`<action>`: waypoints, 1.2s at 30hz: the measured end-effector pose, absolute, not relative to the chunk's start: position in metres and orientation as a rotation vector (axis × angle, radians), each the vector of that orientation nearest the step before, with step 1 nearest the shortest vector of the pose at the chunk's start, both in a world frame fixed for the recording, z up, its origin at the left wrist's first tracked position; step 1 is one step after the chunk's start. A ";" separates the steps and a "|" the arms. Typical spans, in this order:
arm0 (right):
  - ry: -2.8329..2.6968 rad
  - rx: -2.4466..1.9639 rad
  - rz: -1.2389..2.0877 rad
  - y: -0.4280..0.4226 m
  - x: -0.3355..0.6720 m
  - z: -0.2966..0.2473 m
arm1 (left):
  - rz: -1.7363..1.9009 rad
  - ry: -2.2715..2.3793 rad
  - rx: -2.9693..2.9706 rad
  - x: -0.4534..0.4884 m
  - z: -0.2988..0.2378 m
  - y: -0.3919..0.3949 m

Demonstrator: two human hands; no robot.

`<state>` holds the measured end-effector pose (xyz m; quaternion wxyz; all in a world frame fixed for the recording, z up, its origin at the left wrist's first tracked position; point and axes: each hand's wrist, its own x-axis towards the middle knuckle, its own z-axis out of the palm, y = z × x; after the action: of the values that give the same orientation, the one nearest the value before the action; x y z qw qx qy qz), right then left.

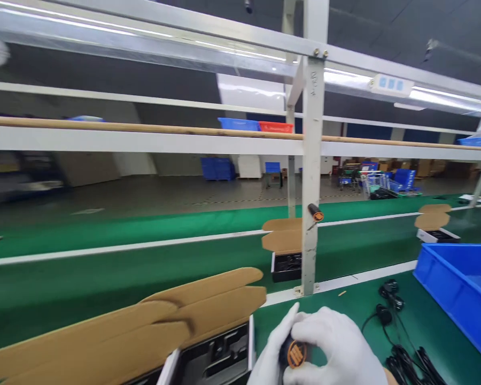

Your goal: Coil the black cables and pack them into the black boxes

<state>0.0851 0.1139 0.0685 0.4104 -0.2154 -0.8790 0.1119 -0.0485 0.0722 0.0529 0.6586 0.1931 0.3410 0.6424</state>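
black cylinder (293, 353) is clamped between left hand (273, 347) and right hand (334, 347) at bottom centre, open box (214, 355) nearer the left.

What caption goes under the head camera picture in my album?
Gloved left hand and right hand hold a black cylinder beside an open box on a green belt.

The left hand (270, 355) and right hand (336, 347), both in white gloves, grip a round black part with an orange label (295, 354) between them, just beside an open carton with tan flaps and a black insert (212, 355) on the green worktop (328, 321). To the right lie coiled black cables (404, 361), near a blue plastic bin (460, 283). Another open carton (286, 262) sits behind, beside a white steel post (312, 176).
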 end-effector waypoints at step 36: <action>-2.247 -0.399 0.023 0.122 0.099 0.075 | 1.576 0.787 0.995 -0.049 0.058 0.066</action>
<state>0.0993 0.1217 0.0746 0.4166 -0.1589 -0.8951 0.0090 -0.0485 0.0664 0.0577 0.5306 0.4168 0.3297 0.6603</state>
